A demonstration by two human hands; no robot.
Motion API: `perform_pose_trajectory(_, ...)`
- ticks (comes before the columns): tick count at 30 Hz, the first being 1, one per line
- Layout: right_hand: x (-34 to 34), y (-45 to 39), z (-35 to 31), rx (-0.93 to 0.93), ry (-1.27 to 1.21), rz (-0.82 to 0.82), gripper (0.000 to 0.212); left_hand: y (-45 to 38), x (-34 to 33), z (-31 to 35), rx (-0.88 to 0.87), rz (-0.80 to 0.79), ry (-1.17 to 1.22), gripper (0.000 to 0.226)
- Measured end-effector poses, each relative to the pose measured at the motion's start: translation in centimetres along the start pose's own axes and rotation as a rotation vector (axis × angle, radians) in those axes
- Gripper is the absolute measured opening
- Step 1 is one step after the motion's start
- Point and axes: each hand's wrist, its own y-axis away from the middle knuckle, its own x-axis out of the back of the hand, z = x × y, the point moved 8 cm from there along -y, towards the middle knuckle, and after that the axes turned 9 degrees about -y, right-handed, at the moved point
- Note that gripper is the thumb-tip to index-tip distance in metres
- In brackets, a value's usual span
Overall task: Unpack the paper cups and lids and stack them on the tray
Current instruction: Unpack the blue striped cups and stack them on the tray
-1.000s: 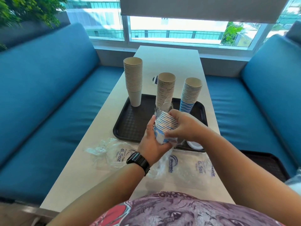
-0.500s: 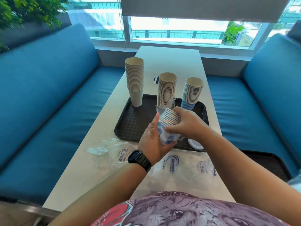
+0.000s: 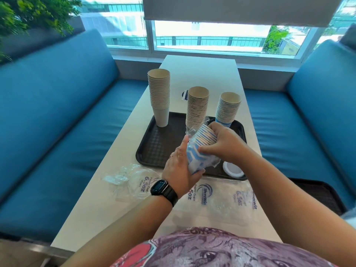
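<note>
A short stack of blue-and-white paper cups, still partly in clear plastic wrap, is held tilted above the near edge of the black tray. My left hand grips its lower end, index finger pointing up. My right hand grips its upper rims. Three upright stacks stand on the tray: a tall beige stack at the left, a beige stack in the middle, a blue-striped stack at the right. A white lid lies in the tray's near right corner.
Empty printed plastic bags lie on the white table, one bag near left, another bag near right. Blue sofas flank the table. A second dark tray sits on the right seat. A small blue-and-white item lies behind the stacks.
The wrapped stack and both hands have shifted slightly up and right over the tray edge, and the stack now tilts more toward the right.
</note>
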Motion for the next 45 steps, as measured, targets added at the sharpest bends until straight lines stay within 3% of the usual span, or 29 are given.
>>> perform_pose_trajectory(6, 1.8, -0.3, -0.4, 0.001, 0.054, 0.026, 0.041, 0.5, -1.5, -1.2, 0.036, -0.116, 0.086, 0.121)
perform_pose_trajectory(9, 1.2, -0.2, -0.9, 0.016, 0.086, 0.000, 0.040, 0.0, -0.2, 0.2, 0.008, -0.043, 0.057, 0.126)
perform_pose_trajectory(13, 0.3, -0.1, -1.7, 0.056, 0.126, -0.013, 0.041, -0.7, 2.0, 2.6, -0.064, 0.112, 0.108, 0.113)
perform_pose_trajectory(21, -0.1, -0.2, -2.9, 0.094, 0.187, 0.003, 0.048, -1.4, 3.3, 4.7, -0.098, 0.197, 0.032, 0.123)
perform_pose_trajectory(27, 0.5, 0.2, -4.7, 0.140, 0.174, -0.001, 0.041, -2.8, 3.0, 3.3, -0.004, 0.156, 0.200, 0.119)
perform_pose_trajectory(31, 0.9, 0.2, -5.4, 0.155, 0.199, 0.000, 0.043, -4.1, 1.9, 1.9, 0.046, 0.106, 0.388, 0.100)
perform_pose_trajectory(35, 0.7, 0.4, -5.7, 0.184, 0.156, -0.032, 0.028, -3.7, 2.0, 2.0, 0.062, 0.112, 0.419, 0.095)
perform_pose_trajectory(40, 1.8, 0.5, -5.0, 0.179, -0.075, -0.031, 0.008, -3.1, 2.6, 1.6, 0.073, 0.161, 0.424, 0.100)
perform_pose_trajectory(45, 3.0, 0.0, -3.8, 0.172, -0.061, -0.023, 0.010, -2.6, 2.9, 1.7, 0.083, 0.174, 0.378, 0.095)
